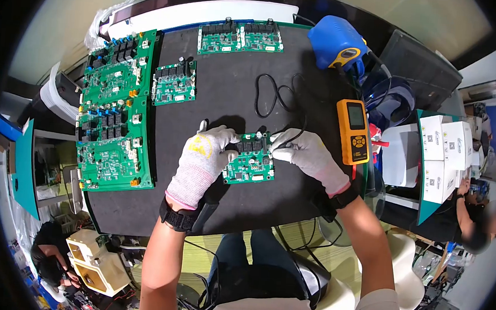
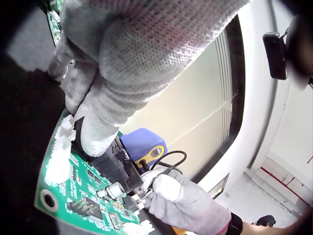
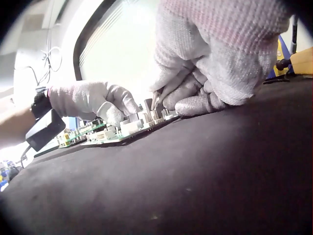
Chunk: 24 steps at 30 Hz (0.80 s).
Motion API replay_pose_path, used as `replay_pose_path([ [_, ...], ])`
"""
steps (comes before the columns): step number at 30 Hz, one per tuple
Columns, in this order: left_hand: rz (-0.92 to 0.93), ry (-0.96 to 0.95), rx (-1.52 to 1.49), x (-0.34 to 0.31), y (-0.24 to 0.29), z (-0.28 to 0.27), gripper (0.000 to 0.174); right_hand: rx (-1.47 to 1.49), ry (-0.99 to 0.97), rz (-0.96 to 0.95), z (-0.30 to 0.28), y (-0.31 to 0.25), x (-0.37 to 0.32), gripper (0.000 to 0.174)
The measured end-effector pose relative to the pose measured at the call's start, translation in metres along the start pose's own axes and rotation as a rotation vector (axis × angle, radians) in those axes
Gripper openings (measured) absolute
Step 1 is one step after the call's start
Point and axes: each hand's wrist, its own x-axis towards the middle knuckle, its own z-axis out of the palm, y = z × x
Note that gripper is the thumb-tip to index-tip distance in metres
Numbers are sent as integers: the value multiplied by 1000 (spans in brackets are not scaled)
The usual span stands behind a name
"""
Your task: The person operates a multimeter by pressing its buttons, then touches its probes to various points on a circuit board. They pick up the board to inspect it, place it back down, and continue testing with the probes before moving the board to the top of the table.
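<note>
A small green circuit board (image 1: 250,167) with black block components lies on the dark mat in front of me. My gloved left hand (image 1: 203,155) grips its left edge, with a fingertip against a black component (image 2: 111,165) in the left wrist view. At the board's right edge, my gloved right hand (image 1: 305,155) pinches the end of a thin black cable (image 1: 305,123). A small metallic piece (image 3: 155,100) shows at the right fingertips in the right wrist view; its exact kind is hidden by the fingers. Both hands wear whitish knit gloves.
Two larger green boards (image 1: 108,141) stand at the left of the mat (image 1: 223,94). A similar small board (image 1: 174,83) and a pair of boards (image 1: 241,38) lie farther back. An orange handheld meter (image 1: 352,133) and a blue soldering station (image 1: 337,42) are at right.
</note>
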Motion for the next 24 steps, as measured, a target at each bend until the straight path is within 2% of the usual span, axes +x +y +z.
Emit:
replay_pose_path([
  [6,20,28,-8,-2,-1,1,29,-12,28,107,4,-13,-3,14],
  [16,-34,-7,-25,-2,-3,2,29,4,35,46,4,-7,-5,17],
  [21,-44,-16,-3,0,-2,1,29,192,21,107,3,-4,-6,15],
  [24,-45,-24,7,1,-2,0,29,176,21,93,4,-8,-7,15],
])
